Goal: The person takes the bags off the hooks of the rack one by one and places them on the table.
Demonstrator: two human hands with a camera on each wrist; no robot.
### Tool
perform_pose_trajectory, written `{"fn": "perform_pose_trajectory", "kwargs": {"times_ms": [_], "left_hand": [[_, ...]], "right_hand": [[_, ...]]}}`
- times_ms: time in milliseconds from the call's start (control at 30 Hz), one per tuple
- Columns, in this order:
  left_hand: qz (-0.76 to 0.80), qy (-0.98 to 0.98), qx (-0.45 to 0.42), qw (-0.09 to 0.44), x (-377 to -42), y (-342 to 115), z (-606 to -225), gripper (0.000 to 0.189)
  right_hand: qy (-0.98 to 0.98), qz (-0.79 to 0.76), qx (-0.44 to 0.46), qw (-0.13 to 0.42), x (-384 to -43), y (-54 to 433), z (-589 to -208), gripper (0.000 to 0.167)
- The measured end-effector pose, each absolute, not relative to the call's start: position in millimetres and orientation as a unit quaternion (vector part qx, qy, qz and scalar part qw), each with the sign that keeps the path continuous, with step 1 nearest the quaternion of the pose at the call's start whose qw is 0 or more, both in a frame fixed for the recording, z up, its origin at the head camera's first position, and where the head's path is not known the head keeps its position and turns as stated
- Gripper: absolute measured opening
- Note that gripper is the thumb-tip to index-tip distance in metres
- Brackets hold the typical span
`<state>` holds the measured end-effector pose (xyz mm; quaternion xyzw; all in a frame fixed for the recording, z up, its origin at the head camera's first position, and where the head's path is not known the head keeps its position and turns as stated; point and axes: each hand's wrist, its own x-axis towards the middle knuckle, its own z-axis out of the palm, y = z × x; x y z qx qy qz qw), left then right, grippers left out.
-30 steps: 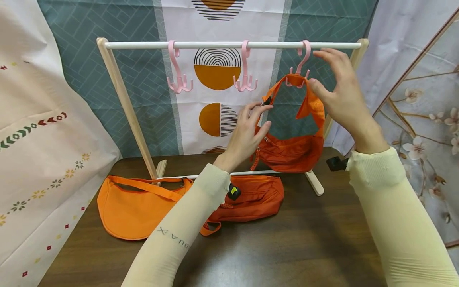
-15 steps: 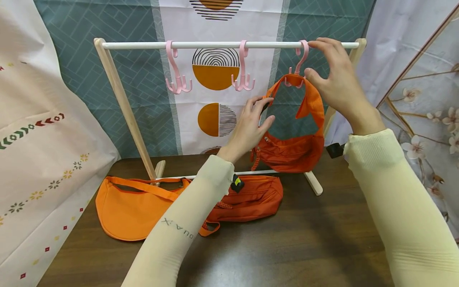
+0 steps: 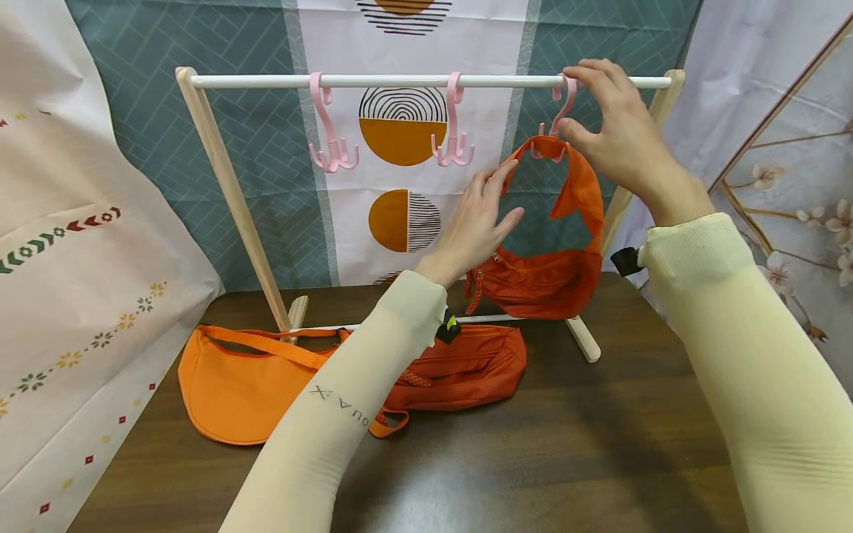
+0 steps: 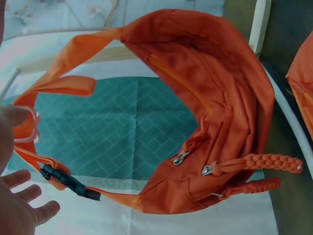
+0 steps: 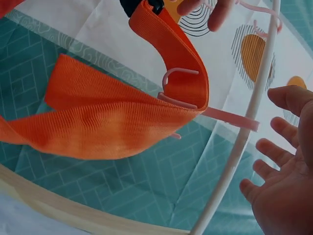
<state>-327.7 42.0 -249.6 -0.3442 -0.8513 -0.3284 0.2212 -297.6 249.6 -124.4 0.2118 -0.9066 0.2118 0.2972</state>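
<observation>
A red-orange waist bag (image 3: 549, 287) hangs by its orange strap (image 5: 105, 129) from the rightmost pink hook (image 3: 565, 111) on the white rail (image 3: 386, 81). My left hand (image 3: 469, 229) is raised at the left side of the strap, fingers loosely extended. In the left wrist view its fingers spread close to the black buckle (image 4: 71, 182), gripping nothing. Beside the hook and rail, my right hand (image 3: 620, 137) is up with thumb and fingers apart. The right wrist view shows that palm facing the hook, nothing held. Two zipper pulls (image 4: 254, 164) dangle from the bag.
Two more pink hooks (image 3: 331, 141) hang bare along the rail. On the wooden table (image 3: 506, 459), an orange crescent bag (image 3: 233, 392) and another red-orange waist bag (image 3: 466, 377) lie in front of the rack, partly behind my left sleeve. Patterned cloths hang around.
My left hand has slid up and right along the strap's left side. The right hand has risen slightly and moved left toward the hook's top. The hanging bag stays in place.
</observation>
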Motion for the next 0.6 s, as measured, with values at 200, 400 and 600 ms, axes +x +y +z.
{"fn": "perform_pose_trajectory", "kwargs": {"times_ms": [200, 400, 600], "left_hand": [[-0.326, -0.867, -0.325, 0.192, -335, 41, -238, 0.075], [-0.331, -0.888, -0.293, 0.126, -346, 41, -227, 0.078], [-0.372, -0.882, -0.280, 0.078, -358, 46, -220, 0.077]], "right_hand": [[-0.918, 0.193, 0.205, 0.281, -304, 249, -114, 0.063], [-0.933, 0.156, 0.201, 0.256, -311, 248, -108, 0.063], [-0.935, 0.128, 0.206, 0.259, -319, 247, -107, 0.062]]}}
